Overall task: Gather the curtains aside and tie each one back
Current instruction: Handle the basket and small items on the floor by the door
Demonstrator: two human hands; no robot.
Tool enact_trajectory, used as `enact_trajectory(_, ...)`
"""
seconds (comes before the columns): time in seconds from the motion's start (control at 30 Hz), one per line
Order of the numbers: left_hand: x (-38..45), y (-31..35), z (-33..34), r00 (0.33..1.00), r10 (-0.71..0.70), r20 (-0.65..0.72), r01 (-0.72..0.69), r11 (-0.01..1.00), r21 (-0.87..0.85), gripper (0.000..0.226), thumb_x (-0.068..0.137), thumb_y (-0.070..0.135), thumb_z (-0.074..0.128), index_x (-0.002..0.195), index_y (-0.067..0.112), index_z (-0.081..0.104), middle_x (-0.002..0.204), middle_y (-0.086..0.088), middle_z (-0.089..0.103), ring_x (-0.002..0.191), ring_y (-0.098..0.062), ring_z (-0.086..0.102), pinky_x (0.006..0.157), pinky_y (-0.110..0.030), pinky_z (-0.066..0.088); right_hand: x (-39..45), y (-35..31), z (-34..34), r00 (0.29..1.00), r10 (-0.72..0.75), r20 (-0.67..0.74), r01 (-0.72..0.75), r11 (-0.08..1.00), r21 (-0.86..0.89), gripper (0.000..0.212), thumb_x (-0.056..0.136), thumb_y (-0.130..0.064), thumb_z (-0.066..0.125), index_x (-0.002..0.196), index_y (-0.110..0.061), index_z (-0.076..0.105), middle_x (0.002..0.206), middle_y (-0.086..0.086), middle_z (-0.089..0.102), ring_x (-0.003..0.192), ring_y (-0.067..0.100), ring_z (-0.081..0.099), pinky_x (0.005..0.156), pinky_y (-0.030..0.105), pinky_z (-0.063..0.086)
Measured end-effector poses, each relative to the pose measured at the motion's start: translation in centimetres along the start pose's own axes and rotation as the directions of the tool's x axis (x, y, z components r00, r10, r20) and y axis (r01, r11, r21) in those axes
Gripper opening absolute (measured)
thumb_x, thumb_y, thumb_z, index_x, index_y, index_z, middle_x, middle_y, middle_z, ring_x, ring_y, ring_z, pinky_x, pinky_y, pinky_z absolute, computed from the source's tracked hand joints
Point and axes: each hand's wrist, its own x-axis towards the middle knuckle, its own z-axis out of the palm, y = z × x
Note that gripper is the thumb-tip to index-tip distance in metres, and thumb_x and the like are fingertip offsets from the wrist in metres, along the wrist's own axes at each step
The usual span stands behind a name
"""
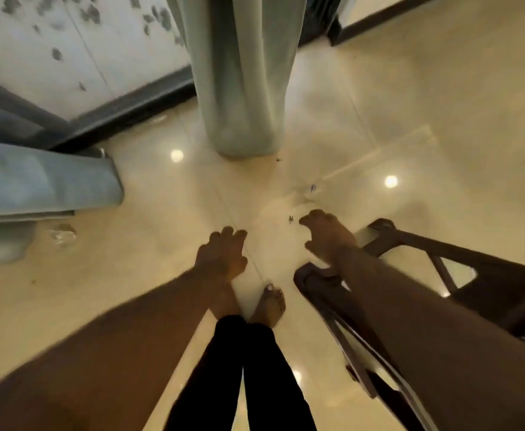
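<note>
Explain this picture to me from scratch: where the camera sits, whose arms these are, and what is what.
There is one picture, taken by a wide-angle camera worn on a person's head, looking steeply down, so everything bends toward the edges. The two bare arms belong to that person. The left hand and the right hand reach forward with loosely curled fingers; neither holds anything. Below them are the person's bare feet and dark trousers on a glossy tiled floor. Ahead hangs a pale green curtain, its hem near the floor; a second curtain shows at the left edge. A brown plastic chair stands at the right. No tie-back is visible.
</note>
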Motion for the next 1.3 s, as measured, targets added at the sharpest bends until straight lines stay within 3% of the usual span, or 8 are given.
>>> enact_trajectory(0.27,17.0,-1.3,6.2,0.999,0.053,-0.001,-0.052,0.99,0.129,0.062,0.089,0.018,0.057,0.144,0.02,0.029,0.137,-0.008,0.04,0.114,-0.035,0.047,0.079,-0.044,0.048,14.9,8.7,3.5,0.996,0.034,-0.078,-0.044,0.99,-0.136,0.06,0.083,-0.004,0.061,0.139,-0.021,0.046,0.146,0.007,0.042,0.133,0.033,0.037,0.104,0.051,0.041)
enact_trajectory(0.37,22.1,-2.2,8.8,0.999,0.051,0.016,-0.053,0.986,0.157,0.067,0.088,0.017,0.056,0.146,0.025,0.023,0.134,-0.006,0.043,0.115,-0.037,0.046,0.084,-0.05,0.051,19.5,11.0,4.9,0.997,-0.001,-0.078,-0.013,0.983,-0.185,0.072,0.08,-0.008,0.069,0.143,-0.024,0.04,0.159,0.006,0.019,0.143,0.035,0.019,0.104,0.057,0.039)
enact_trajectory(0.53,28.2,-3.7,13.2,1.0,0.01,0.016,-0.013,0.986,0.169,0.084,0.089,0.016,0.061,0.151,0.032,0.007,0.161,-0.001,-0.002,0.142,-0.05,0.01,0.096,-0.064,0.04,24.0,13.7,6.4,0.993,0.009,-0.118,-0.039,0.968,-0.249,0.087,0.078,-0.018,0.077,0.148,-0.035,0.027,0.161,-0.001,-0.013,0.147,0.036,-0.006,0.097,0.06,0.042)
enact_trajectory(0.7,31.5,-4.8,16.2,0.994,0.051,-0.096,-0.035,0.987,0.159,0.093,0.078,0.02,0.073,0.149,0.024,0.013,0.154,-0.012,0.003,0.134,-0.046,0.024,0.089,-0.054,0.05,26.6,14.9,8.0,0.993,0.015,-0.115,-0.043,0.969,-0.245,0.077,0.081,-0.01,0.071,0.144,-0.035,0.035,0.161,-0.002,-0.006,0.145,0.036,0.006,0.091,0.055,0.049)
enact_trajectory(0.9,32.5,-5.9,17.3,0.985,0.086,-0.15,-0.067,0.989,0.131,0.092,0.075,0.006,0.073,0.146,0.022,0.016,0.149,-0.012,0.006,0.135,-0.051,0.016,0.082,-0.049,0.057,27.5,14.1,9.1,0.972,0.003,-0.236,-0.062,0.968,-0.243,0.048,0.086,-0.002,0.058,0.128,-0.025,0.055,0.143,0.008,0.028,0.127,0.037,0.03,0.077,0.049,0.055)
enact_trajectory(1.03,31.3,-6.0,15.0,0.991,0.122,0.048,-0.118,0.99,-0.075,0.105,0.078,0.023,0.078,0.153,0.028,0.006,0.159,-0.011,-0.001,0.144,-0.042,0.003,0.112,-0.054,0.031,24.8,12.2,8.3,0.976,-0.007,-0.216,-0.053,0.962,-0.27,0.049,0.085,-0.001,0.057,0.127,-0.025,0.052,0.14,0.008,0.029,0.125,0.036,0.032,0.076,0.045,0.053)
enact_trajectory(1.2,21.3,-9.7,11.8,0.996,0.058,-0.072,-0.071,0.977,-0.199,0.09,0.087,0.023,0.067,0.155,0.026,0.008,0.157,-0.015,0.016,0.143,-0.036,0.02,0.109,-0.051,0.036,18.1,3.0,6.7,0.987,-0.086,-0.138,0.042,0.955,-0.293,0.053,0.083,0.002,0.052,0.127,-0.026,0.045,0.143,0.009,0.022,0.125,0.038,0.029,0.075,0.048,0.055)
enact_trajectory(1.3,13.3,-13.3,10.3,0.996,-0.069,-0.05,0.054,0.965,-0.257,0.086,0.086,0.028,0.067,0.154,0.027,0.015,0.156,-0.014,0.021,0.142,-0.035,0.023,0.108,-0.05,0.037,13.7,-4.9,6.1,0.978,-0.2,-0.063,0.171,0.933,-0.316,0.055,0.081,0.004,0.049,0.126,-0.026,0.042,0.143,0.008,0.019,0.124,0.038,0.029,0.069,0.047,0.055)
